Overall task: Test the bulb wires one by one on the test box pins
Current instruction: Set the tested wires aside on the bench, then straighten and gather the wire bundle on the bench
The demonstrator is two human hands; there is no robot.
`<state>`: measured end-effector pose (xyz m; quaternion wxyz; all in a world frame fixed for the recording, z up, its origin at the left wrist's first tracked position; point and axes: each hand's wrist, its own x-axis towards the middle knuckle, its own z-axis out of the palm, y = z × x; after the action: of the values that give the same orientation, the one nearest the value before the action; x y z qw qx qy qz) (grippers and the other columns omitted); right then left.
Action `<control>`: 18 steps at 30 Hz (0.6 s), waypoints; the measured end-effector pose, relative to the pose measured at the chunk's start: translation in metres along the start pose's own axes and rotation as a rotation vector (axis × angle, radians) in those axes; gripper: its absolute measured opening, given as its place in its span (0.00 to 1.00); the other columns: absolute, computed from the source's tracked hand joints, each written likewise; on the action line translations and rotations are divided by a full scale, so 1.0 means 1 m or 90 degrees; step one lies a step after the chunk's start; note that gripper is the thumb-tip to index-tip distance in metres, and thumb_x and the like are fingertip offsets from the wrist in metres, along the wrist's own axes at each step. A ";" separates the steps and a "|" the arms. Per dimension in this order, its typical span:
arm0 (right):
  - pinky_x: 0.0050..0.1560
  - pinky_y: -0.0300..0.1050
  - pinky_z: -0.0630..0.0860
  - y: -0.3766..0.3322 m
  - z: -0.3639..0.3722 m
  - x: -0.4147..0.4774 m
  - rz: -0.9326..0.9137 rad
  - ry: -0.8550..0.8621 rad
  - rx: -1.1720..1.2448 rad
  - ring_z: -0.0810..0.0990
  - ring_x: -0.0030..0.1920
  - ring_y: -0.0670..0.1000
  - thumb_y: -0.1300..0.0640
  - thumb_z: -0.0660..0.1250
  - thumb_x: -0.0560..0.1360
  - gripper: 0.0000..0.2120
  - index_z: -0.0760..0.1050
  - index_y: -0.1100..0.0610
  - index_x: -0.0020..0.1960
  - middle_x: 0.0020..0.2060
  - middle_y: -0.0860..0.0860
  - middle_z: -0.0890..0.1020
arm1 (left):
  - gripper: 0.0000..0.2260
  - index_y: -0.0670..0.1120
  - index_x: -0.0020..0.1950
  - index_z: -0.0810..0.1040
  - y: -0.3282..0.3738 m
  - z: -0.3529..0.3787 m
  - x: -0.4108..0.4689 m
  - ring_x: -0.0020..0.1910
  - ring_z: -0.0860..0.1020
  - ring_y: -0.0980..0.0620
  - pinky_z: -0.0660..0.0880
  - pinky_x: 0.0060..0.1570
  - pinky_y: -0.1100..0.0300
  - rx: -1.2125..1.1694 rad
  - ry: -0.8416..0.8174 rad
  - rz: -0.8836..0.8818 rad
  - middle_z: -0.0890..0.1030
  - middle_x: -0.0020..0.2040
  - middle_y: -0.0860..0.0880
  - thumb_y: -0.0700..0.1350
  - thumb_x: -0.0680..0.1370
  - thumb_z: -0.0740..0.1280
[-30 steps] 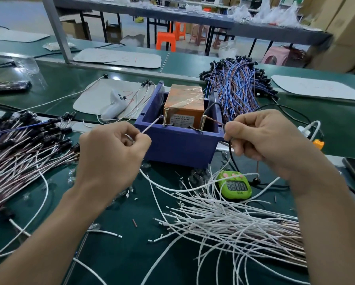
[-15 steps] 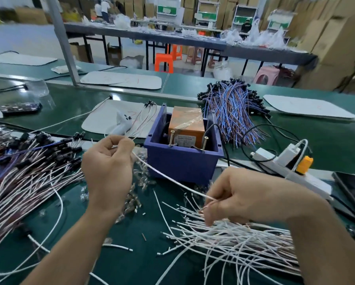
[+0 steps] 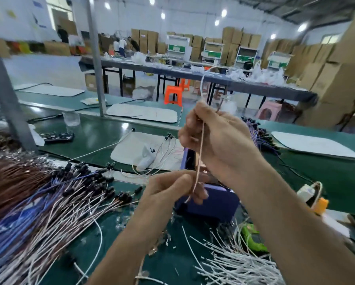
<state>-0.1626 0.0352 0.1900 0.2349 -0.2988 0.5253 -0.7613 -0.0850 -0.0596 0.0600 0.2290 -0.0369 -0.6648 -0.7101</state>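
A thin white bulb wire (image 3: 200, 149) runs upright between my two hands, and its top loops above the upper hand. My right hand (image 3: 219, 140) is raised over the bench and pinches the wire's upper part. Lower down, my left hand (image 3: 172, 188) pinches the wire's lower end in front of the blue test box (image 3: 211, 202). Both hands hide most of the box, and its pins are out of sight. Loose white wires (image 3: 234, 262) lie in a pile on the green bench (image 3: 102, 132) at the lower right.
A big bundle of wires with black bulb ends (image 3: 55, 198) covers the bench's left. A green timer (image 3: 252, 237) lies right of the box, a power strip with an orange plug (image 3: 316, 200) further right. A grey post (image 3: 6, 95) stands at far left, white mats behind.
My right hand has risen from the white wire pile to above the box, lifting a wire upright. My left hand shifted right to the wire's lower end. The view tilted upward.
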 end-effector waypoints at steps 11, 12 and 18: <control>0.46 0.47 0.81 -0.011 -0.009 0.071 -0.096 0.342 -0.595 0.82 0.44 0.49 0.61 0.72 0.76 0.14 0.79 0.53 0.60 0.44 0.47 0.83 | 0.03 0.49 0.45 0.88 0.014 -0.099 0.034 0.32 0.78 0.58 0.72 0.34 0.62 0.136 0.443 -0.198 0.83 0.31 0.57 0.43 0.77 0.75; 0.49 0.49 0.81 -0.011 -0.012 0.074 -0.177 0.356 -0.705 0.80 0.45 0.48 0.63 0.72 0.75 0.21 0.75 0.52 0.66 0.46 0.46 0.82 | 0.03 0.53 0.43 0.88 0.017 -0.101 0.038 0.34 0.80 0.58 0.73 0.35 0.62 0.259 0.437 -0.175 0.84 0.32 0.59 0.46 0.76 0.76; 0.55 0.43 0.78 0.025 0.030 0.089 -0.095 -0.195 -0.857 0.81 0.47 0.41 0.61 0.66 0.79 0.22 0.74 0.48 0.71 0.65 0.50 0.81 | 0.09 0.52 0.42 0.89 0.045 -0.106 0.088 0.31 0.77 0.58 0.75 0.34 0.68 0.075 0.213 -0.083 0.85 0.36 0.50 0.38 0.76 0.73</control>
<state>-0.2040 -0.0528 0.1929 0.0169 -0.5189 0.8222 -0.2334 -0.1196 -0.1866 0.1211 0.2913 0.1384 -0.6591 -0.6794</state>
